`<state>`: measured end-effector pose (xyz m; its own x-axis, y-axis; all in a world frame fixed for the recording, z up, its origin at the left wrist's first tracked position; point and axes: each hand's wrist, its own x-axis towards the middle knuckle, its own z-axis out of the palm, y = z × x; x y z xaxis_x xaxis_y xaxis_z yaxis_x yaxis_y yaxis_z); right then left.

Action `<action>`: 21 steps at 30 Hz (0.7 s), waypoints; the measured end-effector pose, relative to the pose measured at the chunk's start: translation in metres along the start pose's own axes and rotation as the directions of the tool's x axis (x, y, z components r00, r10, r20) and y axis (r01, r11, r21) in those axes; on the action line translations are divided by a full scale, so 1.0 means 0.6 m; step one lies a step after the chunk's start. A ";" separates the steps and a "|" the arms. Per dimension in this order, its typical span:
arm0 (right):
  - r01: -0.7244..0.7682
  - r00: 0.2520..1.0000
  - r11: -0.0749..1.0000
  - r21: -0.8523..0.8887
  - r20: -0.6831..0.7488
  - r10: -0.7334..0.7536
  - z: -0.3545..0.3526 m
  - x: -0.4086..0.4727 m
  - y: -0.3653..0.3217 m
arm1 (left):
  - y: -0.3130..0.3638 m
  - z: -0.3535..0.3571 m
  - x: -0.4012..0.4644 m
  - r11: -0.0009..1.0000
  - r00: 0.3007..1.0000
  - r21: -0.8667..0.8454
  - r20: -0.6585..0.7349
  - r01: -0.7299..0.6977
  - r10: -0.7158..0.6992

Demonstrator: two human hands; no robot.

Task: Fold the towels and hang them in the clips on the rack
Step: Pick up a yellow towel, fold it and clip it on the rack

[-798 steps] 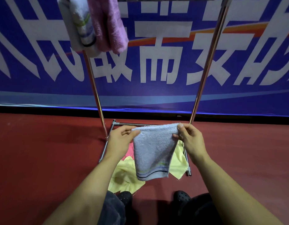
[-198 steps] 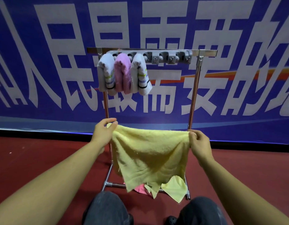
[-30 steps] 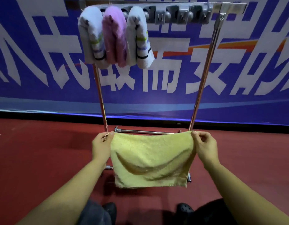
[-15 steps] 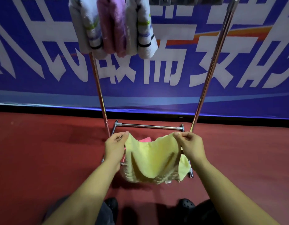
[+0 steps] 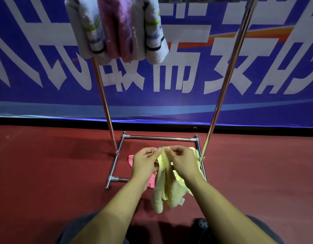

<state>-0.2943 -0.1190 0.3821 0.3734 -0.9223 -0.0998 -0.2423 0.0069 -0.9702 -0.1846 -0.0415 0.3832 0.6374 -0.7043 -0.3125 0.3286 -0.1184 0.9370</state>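
A yellow towel (image 5: 167, 189) hangs folded between my hands, low over the rack's base. My left hand (image 5: 145, 163) and my right hand (image 5: 183, 162) pinch its top corners, held close together. Three folded towels hang from the rack's top bar: a white striped one (image 5: 87, 30), a pink one (image 5: 117, 29) and another white striped one (image 5: 152, 32). The clips are cut off by the top edge. The metal rack (image 5: 226, 81) stands straight ahead of me.
A pink cloth (image 5: 132, 160) and another yellow cloth (image 5: 195, 152) lie on the red floor inside the rack's base frame (image 5: 159, 137). A blue banner (image 5: 169, 95) with white characters covers the wall behind. My knees and a dark shoe (image 5: 201, 224) show at the bottom.
My hands have come together, bringing the yellow towel's two top corners to meet, so the towel now hangs folded narrow instead of spread wide.
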 end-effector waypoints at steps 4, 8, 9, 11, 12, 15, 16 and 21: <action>0.059 0.998 0.995 -0.082 0.022 -0.058 0.005 -0.005 -0.004 | 0.006 0.002 -0.005 1.000 1.000 0.007 0.007 -0.005 0.005; 0.084 0.996 0.990 -0.115 -0.020 -0.087 0.004 -0.007 -0.008 | 0.012 0.004 -0.010 1.000 1.000 0.000 0.029 0.005 -0.005; 0.081 0.996 0.990 -0.114 -0.029 -0.085 0.004 -0.007 -0.009 | 0.013 0.006 -0.012 1.000 0.999 -0.002 0.033 0.007 -0.007; 0.071 0.996 0.991 -0.116 -0.039 -0.076 0.005 -0.007 -0.008 | 0.015 0.010 -0.013 1.000 0.999 0.003 0.038 0.004 -0.004; 0.068 0.996 0.991 -0.118 -0.042 -0.074 0.004 -0.007 -0.008 | 0.016 0.011 -0.014 1.000 0.999 0.008 0.041 0.000 0.000; 0.082 0.996 0.991 -0.105 -0.025 -0.085 -0.001 -0.011 -0.010 | 0.023 0.012 -0.016 1.000 0.998 -0.025 0.063 0.019 -0.017; 0.086 0.996 0.992 -0.093 -0.010 -0.088 -0.004 -0.013 -0.012 | 0.025 0.011 -0.016 0.998 0.997 -0.041 0.074 0.038 -0.035; 0.063 0.997 0.979 -0.193 -0.026 -0.070 -0.010 -0.014 -0.010 | 0.029 0.009 -0.024 0.989 0.978 -0.059 0.163 0.138 -0.127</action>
<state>-0.3012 -0.1134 0.3902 0.3655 -0.9304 -0.0262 -0.3867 -0.1261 -0.9136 -0.1916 -0.0373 0.4048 0.4680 -0.7883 -0.3994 0.4538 -0.1734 0.8741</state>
